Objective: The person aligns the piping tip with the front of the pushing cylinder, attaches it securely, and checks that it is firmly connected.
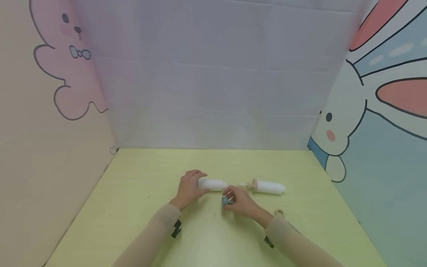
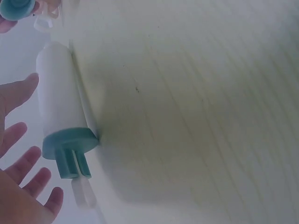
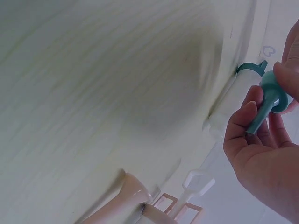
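Note:
My right hand (image 1: 243, 203) pinches a teal funnel-shaped piece (image 3: 261, 114) with a flared end and a narrow stem. It is just in front of a white cylinder (image 1: 213, 185) lying on its side. That cylinder has a teal collar (image 2: 69, 142) with two prongs, and a pale translucent rod (image 2: 83, 192) sticks out between them. My left hand (image 1: 190, 189) is around the collar end in the head view; the left wrist view shows its fingers spread beside the cylinder, and whether they touch it I cannot tell.
To the right lies a second white cylinder (image 1: 270, 187) with a beige collar (image 1: 255, 185) and a white-handled rod (image 3: 198, 181). A beige funnel-shaped piece (image 3: 119, 203) lies near my right forearm. Walls with cartoon drawings border the yellow-green table (image 1: 140, 230).

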### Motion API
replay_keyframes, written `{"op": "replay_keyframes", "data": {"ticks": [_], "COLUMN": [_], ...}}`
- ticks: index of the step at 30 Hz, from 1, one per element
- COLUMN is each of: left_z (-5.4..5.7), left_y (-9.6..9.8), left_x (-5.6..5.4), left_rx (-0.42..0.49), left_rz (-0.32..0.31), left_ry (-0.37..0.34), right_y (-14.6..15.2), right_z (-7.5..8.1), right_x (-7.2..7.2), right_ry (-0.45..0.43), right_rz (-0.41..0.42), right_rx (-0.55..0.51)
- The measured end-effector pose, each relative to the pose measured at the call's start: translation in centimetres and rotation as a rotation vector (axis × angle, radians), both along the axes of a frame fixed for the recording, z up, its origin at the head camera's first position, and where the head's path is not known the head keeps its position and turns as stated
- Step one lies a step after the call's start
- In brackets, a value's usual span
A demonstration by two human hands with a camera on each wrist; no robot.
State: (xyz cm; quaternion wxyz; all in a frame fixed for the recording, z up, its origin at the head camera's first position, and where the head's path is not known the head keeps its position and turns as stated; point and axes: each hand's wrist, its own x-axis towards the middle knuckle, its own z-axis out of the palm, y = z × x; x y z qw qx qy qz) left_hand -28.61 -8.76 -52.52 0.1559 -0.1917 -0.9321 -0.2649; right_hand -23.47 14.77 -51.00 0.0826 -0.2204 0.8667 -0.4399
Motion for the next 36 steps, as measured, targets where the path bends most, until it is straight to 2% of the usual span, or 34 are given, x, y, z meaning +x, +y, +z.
{"op": "replay_keyframes", "data": {"ticks": [3, 6, 11, 15, 18, 36], "left_z": [-0.1, 0.0, 0.2, -0.1, -0.3, -1.3], "left_y": [-0.2, -0.2, 0.0, 0.2, 0.3, 0.5], "left_x": [-0.2, -0.2, 0.0, 0.0, 0.0, 0.1], "left_rx": [0.008, -0.013, -0.101, -0.15, -0.147, -0.139], "left_rz": [0.01, -0.01, -0.045, -0.04, -0.036, -0.037], "left_ry": [-0.056, -0.072, -0.087, -0.108, -0.123, -0.092], "right_y": [0.0, 0.1, 0.0, 0.0, 0.0, 0.2], "right_z": [-0.2, -0.3, -0.1, -0.1, -0.1, 0.4], "right_x": [0.1, 0.2, 0.3, 0.2, 0.1, 0.4], "right_ry": [-0.003, -0.01, -0.025, -0.029, -0.034, -0.018], "right_rz": [-0.006, -0.004, 0.014, 0.015, 0.008, -0.004], "right_rx": [0.008, -0.002, -0.028, -0.02, -0.014, -0.022]}}
